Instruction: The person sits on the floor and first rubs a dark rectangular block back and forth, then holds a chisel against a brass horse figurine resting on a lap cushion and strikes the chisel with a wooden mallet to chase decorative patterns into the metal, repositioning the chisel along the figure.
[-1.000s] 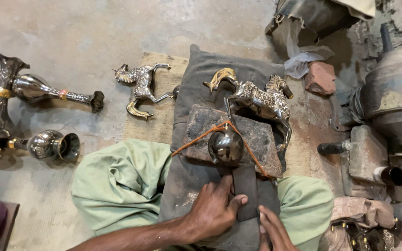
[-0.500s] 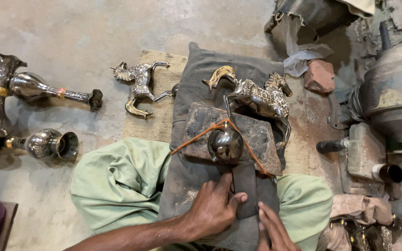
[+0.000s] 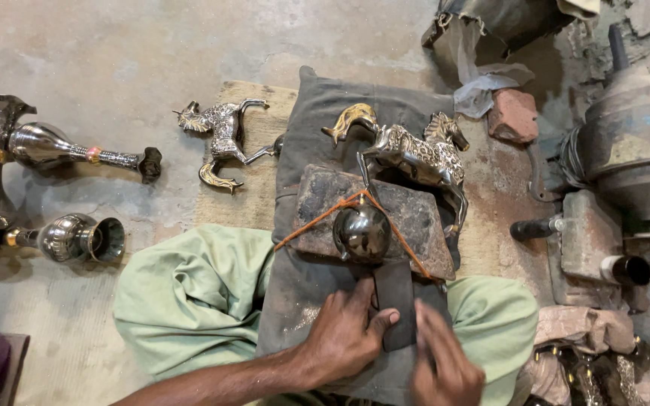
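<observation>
We see a dark, glossy round metal bulb [image 3: 361, 233], mirror-bright, resting against a worn block [image 3: 408, 214] on the grey cloth [image 3: 325, 120] over our lap, with an orange cord [image 3: 317, 222] looped around it. Our left hand [image 3: 344, 338] curls its fingers around a dark flat strip [image 3: 395, 301] just below the bulb; our right hand [image 3: 441, 365] rests on the strip, fingers bent.

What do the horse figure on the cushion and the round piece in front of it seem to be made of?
Horse figurine: likely cast metal, silvery with a brassy tail, judging by glints and patterned relief. Round piece: probably polished metal, dark with mirror-like highlights.
</observation>
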A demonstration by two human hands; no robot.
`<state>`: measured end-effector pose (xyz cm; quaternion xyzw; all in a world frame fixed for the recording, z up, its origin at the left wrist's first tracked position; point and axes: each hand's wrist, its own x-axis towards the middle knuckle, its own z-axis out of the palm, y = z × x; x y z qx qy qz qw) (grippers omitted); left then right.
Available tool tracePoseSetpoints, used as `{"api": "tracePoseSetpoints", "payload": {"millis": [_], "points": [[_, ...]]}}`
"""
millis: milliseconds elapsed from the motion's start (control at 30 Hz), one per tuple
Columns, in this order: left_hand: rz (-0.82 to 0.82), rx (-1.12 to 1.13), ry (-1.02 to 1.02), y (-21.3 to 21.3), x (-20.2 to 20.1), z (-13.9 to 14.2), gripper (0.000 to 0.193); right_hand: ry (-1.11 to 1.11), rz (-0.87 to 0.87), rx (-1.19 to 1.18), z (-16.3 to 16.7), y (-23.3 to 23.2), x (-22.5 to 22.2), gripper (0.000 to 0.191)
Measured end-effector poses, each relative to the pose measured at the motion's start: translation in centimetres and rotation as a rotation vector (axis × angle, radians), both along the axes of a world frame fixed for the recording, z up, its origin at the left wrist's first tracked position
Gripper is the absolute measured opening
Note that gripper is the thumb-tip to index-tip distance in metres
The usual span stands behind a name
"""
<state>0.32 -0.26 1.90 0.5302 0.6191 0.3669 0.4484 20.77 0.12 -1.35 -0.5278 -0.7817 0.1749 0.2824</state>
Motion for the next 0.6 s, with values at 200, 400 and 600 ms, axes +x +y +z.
{"api": "tracePoseSetpoints", "payload": {"millis": [200, 400, 600], "points": [[0.031, 0.081, -0.011, -0.1, 0.2, -0.5, 0.035, 0.042, 0.016, 0.065, 0.0, -0.1, -0.3, 0.031], [0.032, -0.017, 0.041, -0.1, 0.5, -0.7, 0.036, -0.011, 0.012, 0.053, 0.1, -0.4, 0.3, 0.031], [0.022, 0.012, 0.009, 0.0, 0.3, -0.6, 0.039, 0.007, 0.023, 0.108, -0.7, 0.4, -0.1, 0.030]]}}
